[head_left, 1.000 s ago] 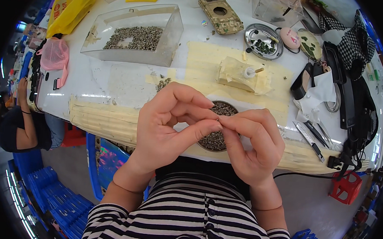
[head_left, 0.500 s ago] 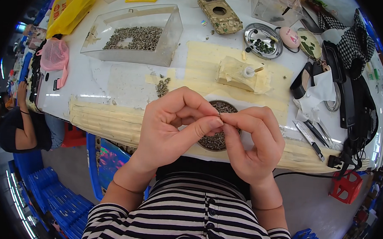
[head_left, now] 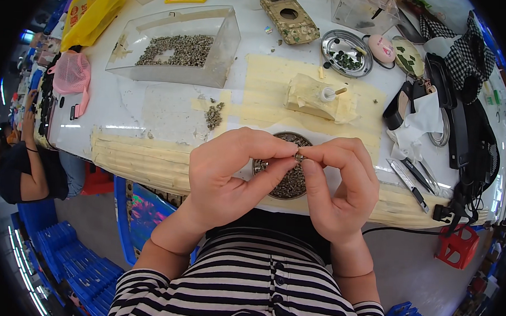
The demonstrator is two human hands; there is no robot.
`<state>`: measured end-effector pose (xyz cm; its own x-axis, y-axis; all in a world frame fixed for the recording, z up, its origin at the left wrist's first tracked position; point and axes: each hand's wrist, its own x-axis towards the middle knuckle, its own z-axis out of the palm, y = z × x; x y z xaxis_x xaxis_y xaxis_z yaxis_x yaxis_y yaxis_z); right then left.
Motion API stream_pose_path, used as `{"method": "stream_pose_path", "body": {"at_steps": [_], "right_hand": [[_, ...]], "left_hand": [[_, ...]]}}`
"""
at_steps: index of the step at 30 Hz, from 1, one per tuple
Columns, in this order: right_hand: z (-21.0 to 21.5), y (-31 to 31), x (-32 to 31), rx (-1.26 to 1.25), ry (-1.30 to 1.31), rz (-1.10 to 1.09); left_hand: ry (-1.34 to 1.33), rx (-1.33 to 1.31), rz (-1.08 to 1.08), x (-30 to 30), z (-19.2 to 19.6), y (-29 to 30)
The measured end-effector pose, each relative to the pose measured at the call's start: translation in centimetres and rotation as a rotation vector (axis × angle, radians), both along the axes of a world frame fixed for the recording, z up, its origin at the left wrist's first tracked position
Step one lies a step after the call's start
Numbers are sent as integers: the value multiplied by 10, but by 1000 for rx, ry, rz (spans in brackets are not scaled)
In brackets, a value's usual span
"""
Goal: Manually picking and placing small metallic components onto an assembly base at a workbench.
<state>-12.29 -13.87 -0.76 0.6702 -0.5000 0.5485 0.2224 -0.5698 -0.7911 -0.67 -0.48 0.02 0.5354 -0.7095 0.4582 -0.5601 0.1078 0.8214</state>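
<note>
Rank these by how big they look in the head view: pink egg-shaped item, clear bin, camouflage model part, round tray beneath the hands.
1. Clear bin: plainly largest.
2. Round tray: judged by its partly hidden outline; nearness to the camera may flatter it.
3. Camouflage model part.
4. Pink egg-shaped item: smallest.

One left hand (head_left: 222, 171) and one right hand (head_left: 346, 188) meet above one round dish (head_left: 285, 198), ringed by two clear boxes (head_left: 219, 53), at 11 and 1 o'clock, one camouflage model hull (head_left: 296, 30) at 12, one metal plate (head_left: 327, 44) at 1, one yellow bag (head_left: 96, 15) and one pink mesh item (head_left: 72, 71) at 10.
</note>
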Motion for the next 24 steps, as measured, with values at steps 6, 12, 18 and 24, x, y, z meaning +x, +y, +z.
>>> {"method": "stream_pose_path", "body": {"at_steps": [6, 12, 18, 24], "right_hand": [[0, 0, 1, -4, -6, -11], [-2, 1, 1, -13, -16, -28], [-2, 1, 1, -56, 6, -48], [0, 3, -1, -67, 37, -47]], "left_hand": [[-163, -31, 18, 0, 4, -4], [-210, -35, 57, 0, 5, -6], [-295, -56, 59, 0, 3, -5], [-393, -75, 89, 0, -1, -6]]}}
